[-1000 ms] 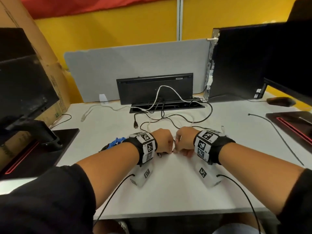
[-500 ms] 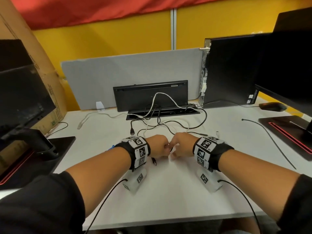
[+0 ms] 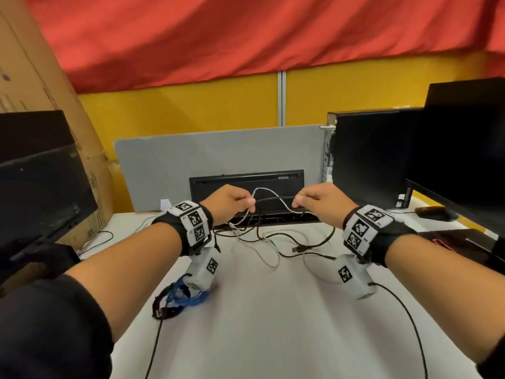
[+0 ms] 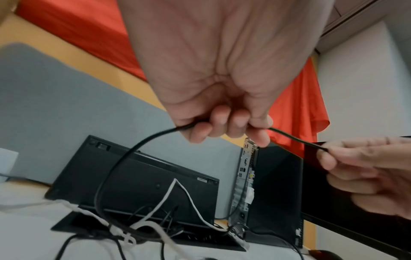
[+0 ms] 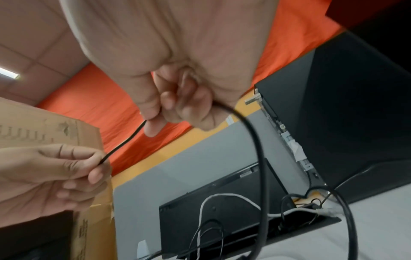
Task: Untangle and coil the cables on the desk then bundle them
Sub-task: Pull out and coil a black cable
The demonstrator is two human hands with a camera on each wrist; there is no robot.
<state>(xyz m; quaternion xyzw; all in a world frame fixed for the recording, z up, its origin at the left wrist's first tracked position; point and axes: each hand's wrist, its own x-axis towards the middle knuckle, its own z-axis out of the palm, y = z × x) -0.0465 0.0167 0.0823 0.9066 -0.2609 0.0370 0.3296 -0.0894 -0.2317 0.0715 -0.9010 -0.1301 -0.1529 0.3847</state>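
Observation:
A thin black cable (image 3: pixel 273 198) runs nearly straight between my two raised hands, above the back of the white desk (image 3: pixel 273 324). My left hand (image 3: pixel 247 205) pinches one part of it, and the cable (image 4: pixel 124 158) droops from that hand into the tangle. My right hand (image 3: pixel 299 202) pinches it further along, and the cable (image 5: pixel 255 140) hangs down in a long loop. Under the hands lies a tangle of black and white cables (image 3: pixel 273 239). A coiled blue and black bundle (image 3: pixel 177 296) lies on the desk by my left forearm.
A black keyboard (image 3: pixel 284 181) stands on edge behind the tangle, against a grey divider (image 3: pixel 218 149). A PC tower (image 3: pixel 369 160), a monitor (image 3: pixel 464 165) and a mouse (image 3: pixel 434 213) are at the right. At the left are another monitor (image 3: pixel 41 181) and a cardboard box (image 3: pixel 54 105).
Both hands have risen from the desk and moved apart, drawing the black cable out between them. The head view has tilted upward.

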